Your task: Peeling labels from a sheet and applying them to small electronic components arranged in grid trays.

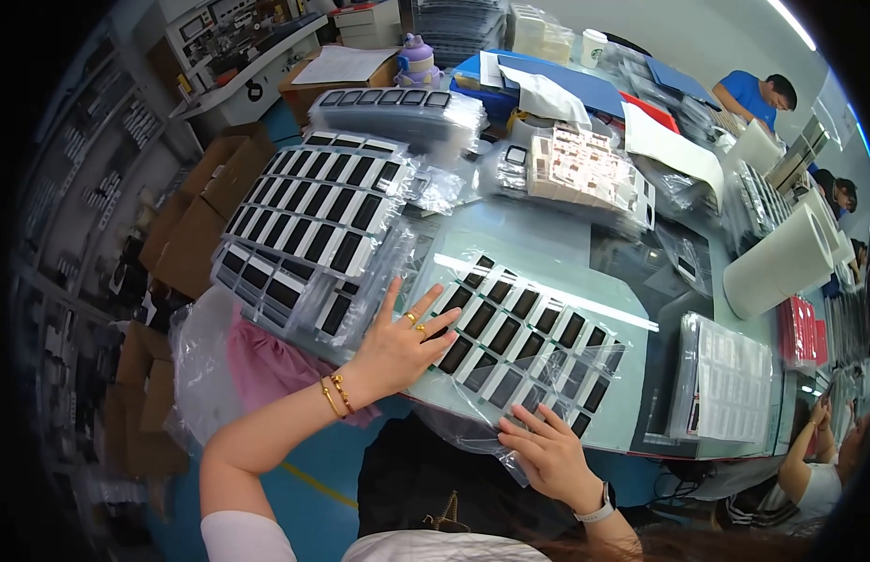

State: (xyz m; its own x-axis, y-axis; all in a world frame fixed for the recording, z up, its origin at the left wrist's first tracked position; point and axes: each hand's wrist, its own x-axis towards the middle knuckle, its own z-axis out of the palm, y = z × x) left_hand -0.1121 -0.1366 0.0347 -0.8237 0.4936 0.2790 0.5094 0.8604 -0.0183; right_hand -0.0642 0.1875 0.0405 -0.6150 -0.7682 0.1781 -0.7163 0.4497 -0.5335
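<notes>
A clear plastic sheet or tray (524, 342) lies on the glass-topped table, holding rows of small black rectangular panels with white parts. My left hand (397, 345), with rings and bracelets, has its fingers spread over the tray's left edge. My right hand (550, 456), with a watch at the wrist, rests its stretched fingers on the tray's near edge. Neither hand is closed round anything. Left of my left hand, a stack of similar filled trays (313, 201) rises from the table. Loose clear plastic film (486, 436) hangs over the near edge between my hands.
Behind stand more stacked trays (397, 105), a pile of pale pieces (585, 161) and a purple bottle (417, 64). To the right are a bagged tray stack (725, 379) and a white roll (777, 262). Cardboard boxes (205, 206) stand left; a person in blue (749, 94) sits far right.
</notes>
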